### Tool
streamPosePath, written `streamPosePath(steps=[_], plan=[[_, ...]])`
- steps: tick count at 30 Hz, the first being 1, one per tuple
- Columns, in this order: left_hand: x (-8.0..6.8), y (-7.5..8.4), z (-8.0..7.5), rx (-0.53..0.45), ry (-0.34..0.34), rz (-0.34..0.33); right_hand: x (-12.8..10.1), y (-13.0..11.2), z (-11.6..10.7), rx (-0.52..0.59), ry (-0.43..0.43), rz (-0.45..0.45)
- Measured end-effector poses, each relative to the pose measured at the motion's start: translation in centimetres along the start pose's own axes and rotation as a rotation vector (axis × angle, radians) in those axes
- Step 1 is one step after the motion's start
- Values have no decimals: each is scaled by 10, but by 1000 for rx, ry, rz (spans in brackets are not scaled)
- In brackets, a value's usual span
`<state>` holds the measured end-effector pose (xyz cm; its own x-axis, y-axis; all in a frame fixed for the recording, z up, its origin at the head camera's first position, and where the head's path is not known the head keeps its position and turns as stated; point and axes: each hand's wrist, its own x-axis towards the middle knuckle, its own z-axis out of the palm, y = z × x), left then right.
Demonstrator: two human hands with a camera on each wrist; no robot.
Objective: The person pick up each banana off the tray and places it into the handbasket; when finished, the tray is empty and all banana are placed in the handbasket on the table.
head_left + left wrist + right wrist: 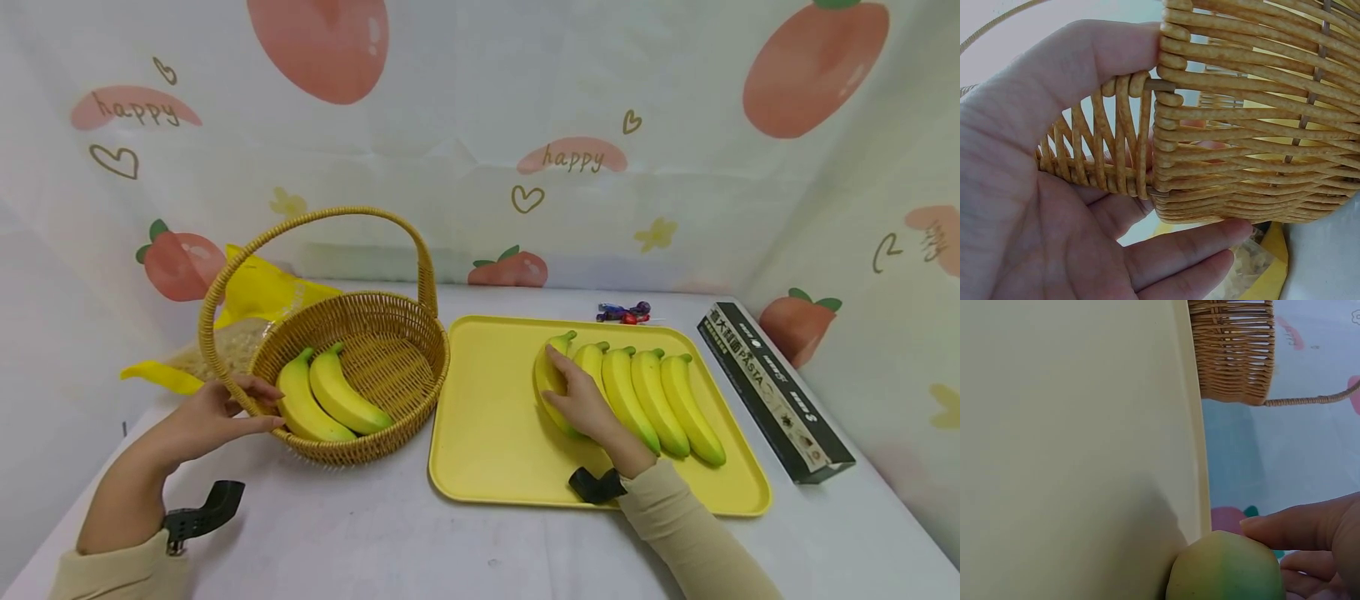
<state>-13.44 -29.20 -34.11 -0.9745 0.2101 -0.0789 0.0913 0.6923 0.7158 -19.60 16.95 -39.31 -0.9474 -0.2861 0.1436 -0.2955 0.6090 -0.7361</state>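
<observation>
White-clothed surface (390, 533) before a backdrop printed with peaches, hearts and "happy". On the left, a wicker basket (390, 333) with an arched handle, two bananas (330, 400) lying inside toward its left wall. Just right of it, almost touching, a yellow tray (487, 417) carrying a row of five bananas. Left hand (213, 412) at the basket's left side, thumb over the rim, straight fingers along the outer wall; in the left wrist view the palm (1041, 206) pressed against the weave (1241, 112), thumb above and fingers below. Right hand (581, 404) lying on the tray over the leftmost banana (551, 375) of the row, fingers curled round its body, green tip poking out beyond the fingertips; in the right wrist view that green-yellow end (1225, 569) close to the fingers (1297, 528), the tray's bare floor filling the left and the basket beyond its edge. Other four bananas (660, 400) just right of the hand, side by side, touching. Behind the basket, a yellow bag (262, 292). Along the tray's right side, a dark pasta box (772, 387); behind the tray, a few wrapped sweets (624, 313).
</observation>
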Motion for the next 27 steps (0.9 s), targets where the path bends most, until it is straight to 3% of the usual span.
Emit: streamPosePath(steps=[5,10,14,27], plan=[[0,0,0,-5,0,19,1,3,1,4,-46,-7],[0,1,-1,1,-2,-5,0,5,1,-3,-123,34],[-1,1,-2,-6,-6,-12,-1,4,2,-21,-169,16],[0,0,-1,-4,1,-6,-6,3,4,-68,-253,-5]])
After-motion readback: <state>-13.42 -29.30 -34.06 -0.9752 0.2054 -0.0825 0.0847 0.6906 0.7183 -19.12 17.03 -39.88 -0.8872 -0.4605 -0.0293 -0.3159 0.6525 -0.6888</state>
